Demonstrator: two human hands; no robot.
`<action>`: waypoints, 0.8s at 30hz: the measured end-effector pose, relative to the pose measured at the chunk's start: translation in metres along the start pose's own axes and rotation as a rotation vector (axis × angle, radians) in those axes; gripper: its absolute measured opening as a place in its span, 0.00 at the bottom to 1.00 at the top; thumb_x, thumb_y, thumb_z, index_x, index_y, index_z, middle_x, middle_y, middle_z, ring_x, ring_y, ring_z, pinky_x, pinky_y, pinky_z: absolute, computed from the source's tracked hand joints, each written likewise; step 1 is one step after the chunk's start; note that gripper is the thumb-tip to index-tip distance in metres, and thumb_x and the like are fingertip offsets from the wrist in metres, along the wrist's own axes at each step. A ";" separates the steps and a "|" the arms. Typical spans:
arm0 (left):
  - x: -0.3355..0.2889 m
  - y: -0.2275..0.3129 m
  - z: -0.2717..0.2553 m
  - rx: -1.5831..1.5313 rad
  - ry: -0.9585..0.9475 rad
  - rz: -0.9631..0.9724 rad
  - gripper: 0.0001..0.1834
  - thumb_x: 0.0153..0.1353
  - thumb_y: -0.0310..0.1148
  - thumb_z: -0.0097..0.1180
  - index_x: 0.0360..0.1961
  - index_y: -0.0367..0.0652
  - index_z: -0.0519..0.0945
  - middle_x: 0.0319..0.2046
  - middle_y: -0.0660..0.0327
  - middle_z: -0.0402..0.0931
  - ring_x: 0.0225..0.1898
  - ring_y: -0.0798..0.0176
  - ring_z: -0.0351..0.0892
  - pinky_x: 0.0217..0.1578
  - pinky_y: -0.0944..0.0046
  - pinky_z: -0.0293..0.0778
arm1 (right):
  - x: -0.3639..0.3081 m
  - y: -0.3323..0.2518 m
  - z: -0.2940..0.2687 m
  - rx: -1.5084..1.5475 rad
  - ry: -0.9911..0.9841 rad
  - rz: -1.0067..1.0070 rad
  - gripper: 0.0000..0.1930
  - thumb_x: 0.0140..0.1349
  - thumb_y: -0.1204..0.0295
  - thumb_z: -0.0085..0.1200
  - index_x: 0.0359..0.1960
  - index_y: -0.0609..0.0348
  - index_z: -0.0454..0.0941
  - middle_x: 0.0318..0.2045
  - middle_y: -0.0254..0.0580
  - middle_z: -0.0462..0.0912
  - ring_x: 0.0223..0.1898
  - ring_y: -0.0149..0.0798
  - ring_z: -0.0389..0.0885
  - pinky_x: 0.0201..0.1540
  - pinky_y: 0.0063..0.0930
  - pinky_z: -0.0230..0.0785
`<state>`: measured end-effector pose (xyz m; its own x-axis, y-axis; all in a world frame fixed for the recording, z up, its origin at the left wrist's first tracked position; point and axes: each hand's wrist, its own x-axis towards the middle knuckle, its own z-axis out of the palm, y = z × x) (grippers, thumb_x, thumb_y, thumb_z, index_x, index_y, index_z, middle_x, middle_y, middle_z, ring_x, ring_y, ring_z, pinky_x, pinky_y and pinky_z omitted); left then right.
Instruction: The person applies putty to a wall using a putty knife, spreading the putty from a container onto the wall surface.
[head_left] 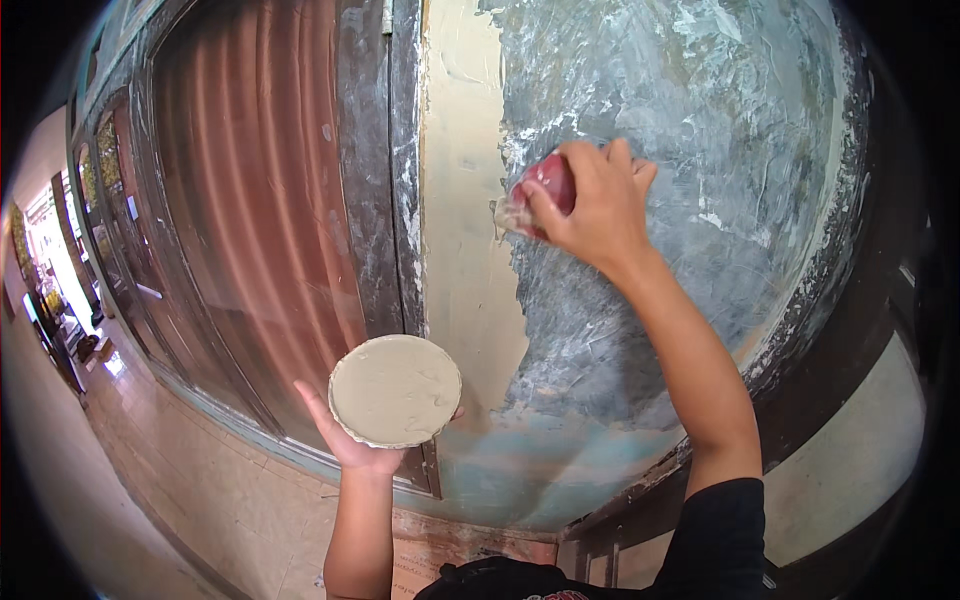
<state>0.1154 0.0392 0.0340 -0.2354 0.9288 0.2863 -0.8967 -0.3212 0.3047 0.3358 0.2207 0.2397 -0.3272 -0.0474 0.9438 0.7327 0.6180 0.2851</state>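
My left hand (352, 440) supports a round tub of beige putty (395, 390) from below, its thumb side spread along the rim. The putty fills it to the brim with a mostly smooth surface. Higher up and to the right, my right hand (603, 205) grips a red putty scraper (552, 183), smeared with putty at its lower left and slightly blurred. The scraper is at the wall, by the ragged edge where a beige coated strip (465, 200) meets the bare blue-grey, patchy surface (690, 200). Whether its blade touches the wall I cannot tell.
Left of the coated strip stands a dark worn door frame (375, 180) with glass and a reddish-brown curtain (250, 180) behind it. A tiled floor (250, 500) runs along the lower left. Dark woodwork (850, 340) borders the wall on the right.
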 end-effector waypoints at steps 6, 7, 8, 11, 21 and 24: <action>0.002 -0.002 0.001 -0.078 -0.008 -0.028 0.63 0.54 0.89 0.29 0.74 0.45 0.63 0.72 0.42 0.61 0.69 0.27 0.64 0.56 0.08 0.62 | 0.011 0.007 0.001 -0.019 0.004 -0.008 0.19 0.55 0.53 0.67 0.40 0.51 0.79 0.36 0.33 0.80 0.43 0.44 0.70 0.45 0.47 0.51; 0.001 -0.001 0.001 -0.171 0.051 -0.024 0.63 0.54 0.89 0.29 0.74 0.45 0.63 0.72 0.41 0.60 0.69 0.26 0.63 0.56 0.07 0.61 | 0.010 0.003 -0.001 0.006 -0.021 -0.015 0.19 0.55 0.53 0.67 0.40 0.52 0.79 0.36 0.33 0.81 0.42 0.44 0.70 0.45 0.47 0.51; -0.001 0.000 0.001 -0.170 0.050 -0.022 0.63 0.54 0.89 0.29 0.74 0.45 0.63 0.72 0.41 0.60 0.69 0.26 0.63 0.56 0.07 0.61 | 0.008 0.000 -0.002 0.031 -0.046 -0.023 0.19 0.55 0.53 0.67 0.39 0.52 0.79 0.35 0.33 0.81 0.42 0.44 0.70 0.45 0.47 0.51; -0.003 0.001 0.002 -0.121 0.017 -0.039 0.63 0.54 0.88 0.29 0.74 0.45 0.63 0.72 0.42 0.60 0.69 0.26 0.63 0.55 0.07 0.61 | -0.002 0.000 0.002 0.007 -0.036 -0.092 0.19 0.56 0.53 0.67 0.39 0.52 0.79 0.33 0.34 0.81 0.42 0.44 0.70 0.45 0.46 0.50; 0.000 0.001 -0.001 0.011 0.096 0.039 0.57 0.60 0.84 0.33 0.67 0.43 0.72 0.66 0.46 0.70 0.64 0.33 0.70 0.57 0.16 0.67 | -0.013 0.001 0.006 0.016 -0.081 -0.084 0.19 0.57 0.53 0.67 0.40 0.52 0.79 0.36 0.35 0.80 0.42 0.45 0.69 0.44 0.47 0.50; 0.003 0.000 -0.001 0.026 0.078 0.028 0.55 0.61 0.83 0.34 0.67 0.43 0.73 0.66 0.48 0.71 0.65 0.36 0.71 0.59 0.19 0.68 | 0.003 0.008 0.002 -0.025 0.024 -0.024 0.19 0.56 0.53 0.67 0.40 0.52 0.79 0.35 0.34 0.80 0.42 0.44 0.68 0.44 0.47 0.50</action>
<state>0.1144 0.0424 0.0338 -0.2895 0.9306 0.2240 -0.8795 -0.3510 0.3214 0.3393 0.2276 0.2450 -0.3305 -0.0813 0.9403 0.7398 0.5964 0.3116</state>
